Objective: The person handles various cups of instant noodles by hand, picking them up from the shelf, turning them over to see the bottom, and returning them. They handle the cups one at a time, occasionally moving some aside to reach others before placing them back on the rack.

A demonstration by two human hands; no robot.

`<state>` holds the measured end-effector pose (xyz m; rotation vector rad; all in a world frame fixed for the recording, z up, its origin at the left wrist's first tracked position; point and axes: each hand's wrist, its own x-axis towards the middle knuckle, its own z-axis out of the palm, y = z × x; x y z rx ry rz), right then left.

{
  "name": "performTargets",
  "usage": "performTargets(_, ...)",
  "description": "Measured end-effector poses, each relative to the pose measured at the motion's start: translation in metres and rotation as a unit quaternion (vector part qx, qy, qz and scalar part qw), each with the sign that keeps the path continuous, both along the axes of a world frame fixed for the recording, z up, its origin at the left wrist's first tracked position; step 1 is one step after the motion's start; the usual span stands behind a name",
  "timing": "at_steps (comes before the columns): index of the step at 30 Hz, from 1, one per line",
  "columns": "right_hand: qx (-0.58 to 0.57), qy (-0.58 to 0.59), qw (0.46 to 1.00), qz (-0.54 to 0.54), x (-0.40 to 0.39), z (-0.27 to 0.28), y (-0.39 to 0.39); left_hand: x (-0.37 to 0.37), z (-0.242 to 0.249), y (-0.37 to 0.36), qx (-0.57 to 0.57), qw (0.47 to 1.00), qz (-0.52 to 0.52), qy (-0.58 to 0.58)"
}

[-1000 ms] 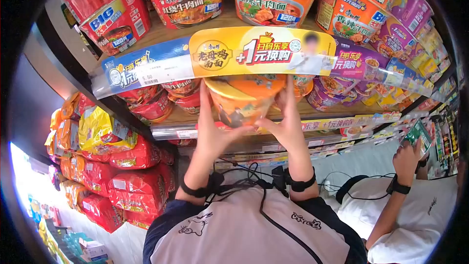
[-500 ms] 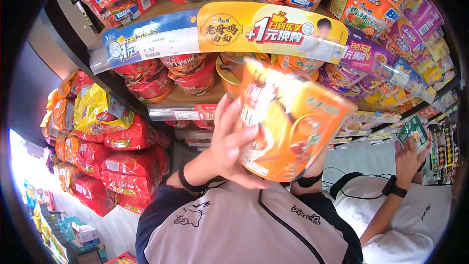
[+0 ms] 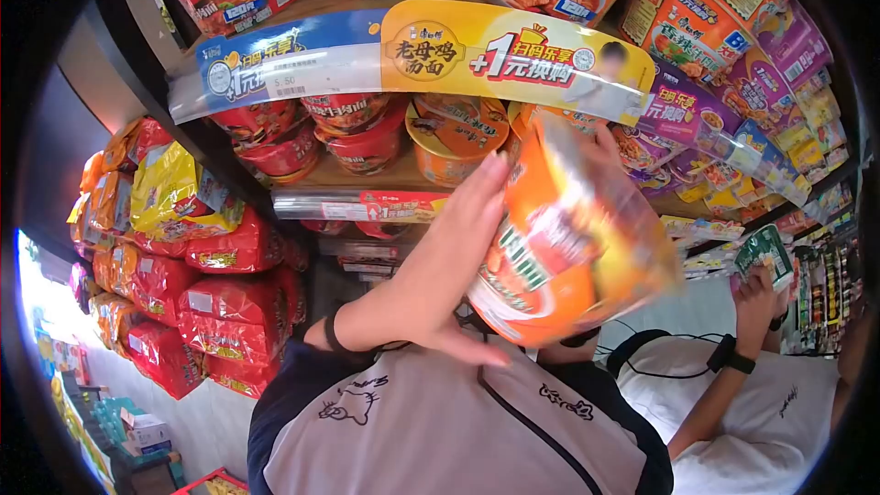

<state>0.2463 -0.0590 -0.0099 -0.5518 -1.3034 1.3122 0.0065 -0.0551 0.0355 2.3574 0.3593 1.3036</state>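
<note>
An orange instant noodle cup (image 3: 541, 257) is tilted in front of my chest, its right side smeared by motion. My right hand (image 3: 602, 148) is mostly hidden behind it; only a few fingers show at the cup's upper back edge, gripping it. Along the cup's left side, my left hand (image 3: 449, 266) is open, with fingers stretched upward and thumb pointing out below. Its fingertips are right at the cup's wall.
A shelf ahead holds red noodle tubs (image 3: 362, 142) and orange-lidded tubs (image 3: 456, 133) behind a curved price strip (image 3: 513, 50). Red bagged noodle packs (image 3: 234, 312) are stacked left. At right, another person (image 3: 733, 403) holds a green packet (image 3: 765, 257).
The noodle cup has turned, showing a different side of its label. My left hand's fingers have gone from spread and bent across the cup to straight alongside it.
</note>
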Motion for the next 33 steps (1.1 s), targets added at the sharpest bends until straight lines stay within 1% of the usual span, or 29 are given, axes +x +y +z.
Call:
performTargets(2, -0.005, -0.008, 1.0, -0.016, -0.002, -0.005, 0.002, -0.003, -0.016, -0.002, -0.154, 0.988, -0.006, 0.031)
performTargets(3, -0.006, -0.016, 1.0, -0.026, -0.004, -0.007, 0.004, -0.003, -0.022, -0.001, -0.231, 0.972, -0.009, 0.05)
performTargets(4, -0.006, -0.025, 0.999, -0.04, -0.006, -0.01, 0.009, 0.0, -0.026, 0.004, -0.267, 0.963, 0.006, 0.03)
performTargets(7, 0.021, -0.067, 0.993, -0.096, -0.02, -0.016, 0.036, -0.004, -0.054, 0.014, -0.386, 0.916, 0.017, -0.105)
performTargets(8, 0.031, -0.08, 0.989, -0.122, -0.026, -0.014, 0.041, -0.006, -0.058, 0.017, -0.333, 0.928, 0.054, -0.16)
performTargets(9, 0.047, -0.084, 0.984, -0.152, -0.036, -0.008, 0.047, -0.007, -0.047, 0.017, -0.35, 0.915, 0.077, -0.183)
performTargets(10, 0.052, -0.077, 0.982, -0.162, -0.04, 0.003, 0.048, -0.01, -0.052, 0.024, -0.336, 0.915, 0.109, -0.196)
performTargets(11, 0.062, -0.101, 0.979, -0.165, -0.044, 0.01, 0.046, -0.012, -0.056, 0.032, -0.322, 0.913, 0.141, -0.208)
performTargets(13, 0.084, -0.15, 0.971, -0.168, -0.05, 0.02, 0.042, -0.01, -0.045, 0.044, -0.268, 0.922, 0.193, -0.203)
performTargets(14, 0.066, -0.163, 0.973, -0.148, -0.053, 0.023, 0.04, -0.007, -0.044, 0.053, -0.239, 0.926, 0.211, -0.201)
performTargets(17, 0.146, -0.259, 0.936, -0.19, -0.064, 0.018, 0.045, 0.007, -0.046, 0.08, -0.161, 0.931, 0.265, -0.192)
performTargets(18, 0.162, -0.304, 0.917, -0.202, -0.064, 0.013, 0.049, 0.011, -0.046, 0.088, -0.145, 0.93, 0.278, -0.19)
performTargets(20, 0.186, -0.342, 0.898, -0.205, -0.069, 0.01, 0.054, 0.017, -0.047, 0.103, -0.125, 0.925, 0.309, -0.181)
performTargets(21, 0.197, -0.361, 0.888, -0.207, -0.069, 0.01, 0.055, 0.02, -0.049, 0.103, -0.114, 0.917, 0.349, -0.153)
performTargets(22, 0.182, -0.365, 0.892, -0.193, -0.066, 0.014, 0.053, 0.024, -0.051, 0.104, -0.102, 0.908, 0.387, -0.125)
performTargets(23, 0.193, -0.345, 0.887, -0.237, -0.061, 0.013, 0.055, 0.027, -0.05, 0.105, -0.089, 0.896, 0.424, -0.098)
performTargets(24, 0.203, -0.325, 0.88, -0.28, -0.051, 0.009, 0.059, 0.031, -0.05, 0.105, -0.064, 0.891, 0.438, -0.102)
performTargets(25, 0.213, -0.303, 0.871, -0.321, -0.041, 0.006, 0.062, 0.034, -0.05, 0.106, -0.068, 0.889, 0.439, -0.107)
performTargets(27, 0.247, -0.314, 0.777, -0.486, -0.023, 0.006, 0.072, 0.036, -0.052, 0.106, -0.075, 0.886, 0.443, -0.114)
performTargets(30, 0.226, -0.318, 0.701, -0.598, -0.015, 0.017, 0.084, 0.041, -0.056, 0.11, -0.079, 0.883, 0.449, -0.113)
performTargets(33, 0.219, -0.351, 0.724, -0.552, -0.015, 0.029, 0.093, 0.042, -0.062, 0.113, -0.065, 0.875, 0.464, -0.123)
